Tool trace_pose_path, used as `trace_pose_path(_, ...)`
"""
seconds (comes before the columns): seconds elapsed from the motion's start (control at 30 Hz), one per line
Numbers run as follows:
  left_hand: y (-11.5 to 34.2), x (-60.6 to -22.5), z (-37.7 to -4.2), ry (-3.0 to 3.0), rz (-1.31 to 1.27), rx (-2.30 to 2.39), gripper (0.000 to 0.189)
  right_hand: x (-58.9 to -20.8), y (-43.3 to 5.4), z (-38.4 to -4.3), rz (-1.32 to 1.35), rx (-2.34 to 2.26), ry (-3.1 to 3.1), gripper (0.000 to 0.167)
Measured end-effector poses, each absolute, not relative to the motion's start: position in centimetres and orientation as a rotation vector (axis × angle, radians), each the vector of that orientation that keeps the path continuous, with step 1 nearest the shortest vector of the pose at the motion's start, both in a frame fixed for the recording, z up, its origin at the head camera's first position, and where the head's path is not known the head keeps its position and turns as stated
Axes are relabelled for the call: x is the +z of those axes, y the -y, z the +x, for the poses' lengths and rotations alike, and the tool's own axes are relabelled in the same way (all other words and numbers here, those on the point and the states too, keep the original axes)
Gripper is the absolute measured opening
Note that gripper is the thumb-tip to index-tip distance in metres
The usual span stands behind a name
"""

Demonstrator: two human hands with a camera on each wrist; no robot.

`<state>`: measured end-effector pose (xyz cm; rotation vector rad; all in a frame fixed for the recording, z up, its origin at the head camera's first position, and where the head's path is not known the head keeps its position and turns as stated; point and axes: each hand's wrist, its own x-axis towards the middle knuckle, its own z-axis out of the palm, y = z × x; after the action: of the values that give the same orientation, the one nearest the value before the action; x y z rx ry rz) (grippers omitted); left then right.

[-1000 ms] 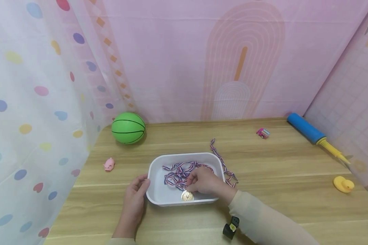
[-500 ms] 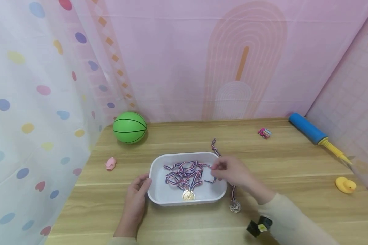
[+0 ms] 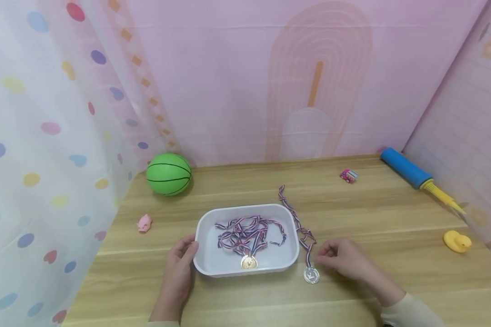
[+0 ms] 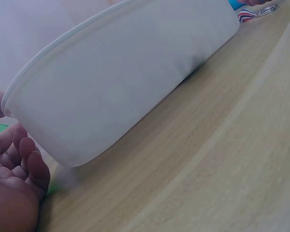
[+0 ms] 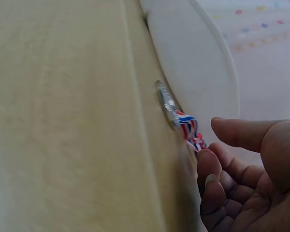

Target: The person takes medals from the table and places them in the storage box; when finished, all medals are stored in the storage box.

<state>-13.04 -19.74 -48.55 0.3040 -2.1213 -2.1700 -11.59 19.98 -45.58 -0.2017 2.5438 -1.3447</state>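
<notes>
A white plastic tray [image 3: 206,268] stands on the table, and my left hand [image 3: 179,268] grips its left end, thumb at the rim and fingers curled by the outer wall. Inside lies a gold medal [image 3: 249,262] with its tangled red, white and blue ribbon [image 3: 245,229]. Right of the tray a silver medal [image 3: 311,274] lies on the wood, its twisted ribbon [image 3: 293,217] stretching away along the tray's side. My right hand [image 3: 345,260] is just right of this medal with nothing in it; the right wrist view shows thumb and loosely bent fingers [image 5: 209,166] apart, near the ribbon.
A green ball [image 3: 169,174] and a pink toy pig [image 3: 144,223] are at the left. Toward the back right sits a small pink toy car [image 3: 348,175]. A blue and yellow pump [image 3: 407,169] and a yellow rubber duck [image 3: 457,241] lie along the right side of the wooden table [image 3: 237,304].
My right hand has left the gold medal's ribbon inside the tray and moved right, out over the rim, to beside the silver medal. The left hand stays at the tray's end.
</notes>
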Motion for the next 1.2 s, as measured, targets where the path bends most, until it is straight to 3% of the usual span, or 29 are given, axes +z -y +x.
trace_pose_path(0.83,19.7,-48.4,-13.1,2.014,0.319,-2.263,0.031,-46.5,-17.9,-11.8,-0.241,-1.17,-2.688,0.02)
trace_pose_path(1.2,19.7,-48.5,-13.1,2.02,0.317,-2.247,0.03,-46.5,-18.7,-12.6,-0.195,-1.276,-2.599,0.013)
